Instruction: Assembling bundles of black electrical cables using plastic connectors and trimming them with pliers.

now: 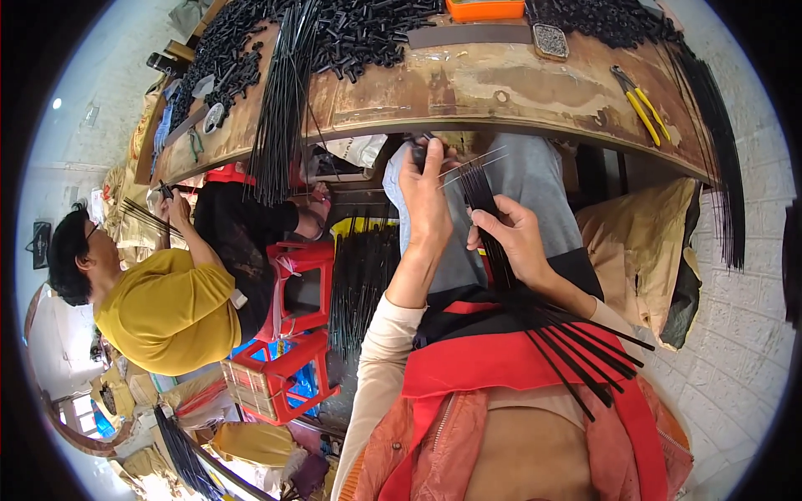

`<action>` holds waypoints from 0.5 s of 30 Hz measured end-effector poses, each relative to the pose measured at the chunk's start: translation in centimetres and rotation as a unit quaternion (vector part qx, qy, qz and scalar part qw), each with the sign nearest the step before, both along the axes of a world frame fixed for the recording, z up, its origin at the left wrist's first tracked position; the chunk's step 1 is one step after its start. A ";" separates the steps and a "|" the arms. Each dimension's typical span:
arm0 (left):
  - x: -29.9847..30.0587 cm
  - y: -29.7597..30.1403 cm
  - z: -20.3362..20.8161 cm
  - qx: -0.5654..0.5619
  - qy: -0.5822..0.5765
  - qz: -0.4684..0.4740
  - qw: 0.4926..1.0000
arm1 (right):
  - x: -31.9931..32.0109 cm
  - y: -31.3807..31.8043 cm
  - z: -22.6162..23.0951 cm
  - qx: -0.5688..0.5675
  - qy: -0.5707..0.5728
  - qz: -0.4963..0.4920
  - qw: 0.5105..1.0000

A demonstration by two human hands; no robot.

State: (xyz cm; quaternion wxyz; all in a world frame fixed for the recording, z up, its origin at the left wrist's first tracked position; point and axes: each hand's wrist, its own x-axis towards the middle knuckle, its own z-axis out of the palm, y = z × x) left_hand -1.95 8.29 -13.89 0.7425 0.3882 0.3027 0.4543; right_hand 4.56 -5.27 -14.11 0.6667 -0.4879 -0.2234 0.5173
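My right hand (518, 234) is closed round a bundle of thin black rods (480, 196). Their slim wire tips point toward the bench, and the thicker black ends (585, 346) fan out over my red apron (493, 367). Just left of the tips, my left hand (428, 196) is closed, its thumb pressed on small black pieces (419, 152) held at the bench edge. Two thin wires (476, 165) stick out crosswise between the hands; which hand holds them I cannot tell.
The wooden bench (476, 83) carries piles of short black tubes (368, 37), a rod bundle (288, 92) overhanging its edge, yellow-handled pliers (642, 107), a small tin (550, 42) and an orange tray (484, 10). At left, a person in yellow (167, 309) works beside red stools (301, 288).
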 end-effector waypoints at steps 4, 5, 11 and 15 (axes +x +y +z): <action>-1.2 1.1 -0.3 -0.086 -0.060 -0.026 0.994 | 0.1 -0.2 0.1 -0.002 -0.018 -0.001 1.000; -1.5 1.1 -0.2 -0.086 -0.058 -0.027 0.994 | 0.3 -0.2 0.1 -0.003 -0.018 -0.003 1.000; -3.0 -0.3 0.2 -0.128 -0.075 -0.106 0.983 | 0.6 -0.3 0.3 -0.011 -0.005 -0.017 1.000; -3.2 -0.6 0.7 -0.137 -0.058 -0.131 0.980 | 0.5 -0.3 0.9 -0.007 -0.004 -0.013 1.000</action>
